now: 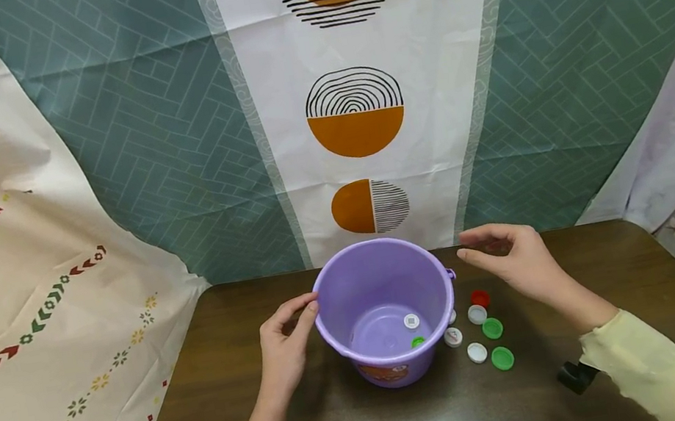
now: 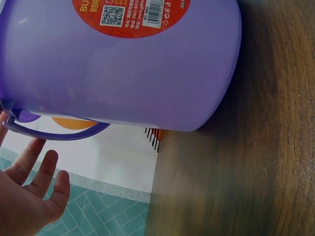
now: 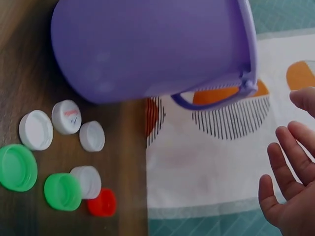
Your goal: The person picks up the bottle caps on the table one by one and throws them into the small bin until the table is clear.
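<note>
A purple bucket [image 1: 382,274] stands upright on the table, with a white bottle cap [image 1: 411,321] and a green cap [image 1: 417,341] on its floor inside. My left hand [image 1: 284,335] holds the bucket's left rim between thumb and forefinger; its other fingers spread loosely beside the bucket handle [image 2: 59,134]. Raised just right of the rim, my right hand [image 1: 509,256] has its fingers loosely bent and nothing in them. Below it several loose caps lie on the table: white [image 1: 477,352], green [image 1: 502,358] and a red one [image 1: 479,298].
The brown wooden table [image 1: 228,400] ends at the back against a hanging cloth [image 1: 168,157] with a patterned middle band. A cream embroidered cloth [image 1: 61,324] drapes down at the left. Dark wrist straps [image 1: 577,376] show at the sleeves.
</note>
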Tool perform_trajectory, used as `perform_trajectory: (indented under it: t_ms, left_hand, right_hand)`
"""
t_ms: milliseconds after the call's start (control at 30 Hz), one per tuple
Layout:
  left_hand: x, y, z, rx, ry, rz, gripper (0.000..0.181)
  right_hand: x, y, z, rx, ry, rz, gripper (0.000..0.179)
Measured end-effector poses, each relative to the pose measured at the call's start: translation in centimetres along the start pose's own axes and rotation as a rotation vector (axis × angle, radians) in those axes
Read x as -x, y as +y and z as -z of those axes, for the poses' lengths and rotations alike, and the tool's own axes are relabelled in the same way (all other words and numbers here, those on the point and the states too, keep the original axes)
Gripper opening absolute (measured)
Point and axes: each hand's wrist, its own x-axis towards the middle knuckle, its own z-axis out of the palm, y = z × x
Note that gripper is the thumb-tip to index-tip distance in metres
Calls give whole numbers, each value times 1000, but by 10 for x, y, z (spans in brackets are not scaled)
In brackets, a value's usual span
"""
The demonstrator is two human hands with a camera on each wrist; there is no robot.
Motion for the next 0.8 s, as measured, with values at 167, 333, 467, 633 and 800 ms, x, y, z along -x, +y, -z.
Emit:
perform_trajectory:
  t_ms: [167, 333, 467, 633, 800]
  left_hand:
    - [-1, 1, 0, 8, -4, -1, 24]
    - [-1, 1, -1, 17, -4, -3, 24]
    - [-1, 2, -1, 14, -3, 3, 24]
    - [-1, 2, -1, 11, -2, 5, 24]
    - [0, 2, 0, 12, 1, 4, 24]
  right_hand:
    - [-1, 12, 2, 3, 29, -10, 26]
    - [-1, 30, 3, 0, 41, -33, 28]
    - [-3, 59, 2, 6, 65, -48, 29]
    - [-4, 102, -1, 56, 84, -45, 33]
    - [-1, 125, -2, 123, 82, -32, 32]
